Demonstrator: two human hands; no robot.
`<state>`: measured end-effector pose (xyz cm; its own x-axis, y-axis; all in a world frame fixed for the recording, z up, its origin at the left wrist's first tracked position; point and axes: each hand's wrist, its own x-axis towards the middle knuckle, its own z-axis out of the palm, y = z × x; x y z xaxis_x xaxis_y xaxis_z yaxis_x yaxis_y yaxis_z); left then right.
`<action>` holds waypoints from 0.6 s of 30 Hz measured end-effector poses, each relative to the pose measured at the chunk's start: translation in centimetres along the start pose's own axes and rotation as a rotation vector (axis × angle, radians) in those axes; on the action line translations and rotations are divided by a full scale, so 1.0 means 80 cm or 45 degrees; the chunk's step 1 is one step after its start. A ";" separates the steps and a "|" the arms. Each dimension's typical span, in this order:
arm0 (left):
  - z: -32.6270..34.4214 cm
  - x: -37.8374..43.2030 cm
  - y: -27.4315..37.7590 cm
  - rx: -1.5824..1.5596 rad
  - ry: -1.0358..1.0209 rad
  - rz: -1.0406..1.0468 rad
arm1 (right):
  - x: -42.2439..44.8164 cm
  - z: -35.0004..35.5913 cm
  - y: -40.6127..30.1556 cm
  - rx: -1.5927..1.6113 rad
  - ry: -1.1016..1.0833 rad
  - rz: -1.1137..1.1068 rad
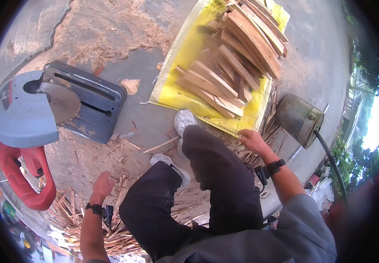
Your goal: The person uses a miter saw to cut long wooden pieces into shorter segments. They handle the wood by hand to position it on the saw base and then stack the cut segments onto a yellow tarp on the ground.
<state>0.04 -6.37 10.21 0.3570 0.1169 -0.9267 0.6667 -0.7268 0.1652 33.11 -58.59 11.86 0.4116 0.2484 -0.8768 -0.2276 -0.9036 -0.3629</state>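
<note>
My left hand (103,184) hangs over the littered ground, right of the saw's red handle, with no object visible in it; its fingers are partly turned from view. My right hand (252,140) is beside my knee at the lower edge of a yellow woven sack (168,95); whether it pinches the edge cannot be told. Cut wooden strips (209,80) lie piled on the sack. At the left stands a cut-off saw with a grey blade guard (21,111), a toothed circular blade (62,104), a black slotted base (105,111) and a red handle (49,194).
A dirty metal bucket (294,115) with a dark hose lies at the right. Sawdust (110,33) covers the concrete beyond the saw. Thin wood offcuts (117,243) are heaped around my feet and behind my left arm. A thin stick (160,145) lies near my shoes.
</note>
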 end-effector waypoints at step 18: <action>0.055 -0.198 0.046 -0.494 0.020 0.151 | -0.278 0.038 -0.036 0.233 -0.192 0.358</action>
<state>-6.05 -13.88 23.97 0.4546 0.0603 -0.8886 0.8165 -0.4268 0.3887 21.93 -60.42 31.45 0.1788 0.0601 -0.9820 -0.4729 -0.8700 -0.1393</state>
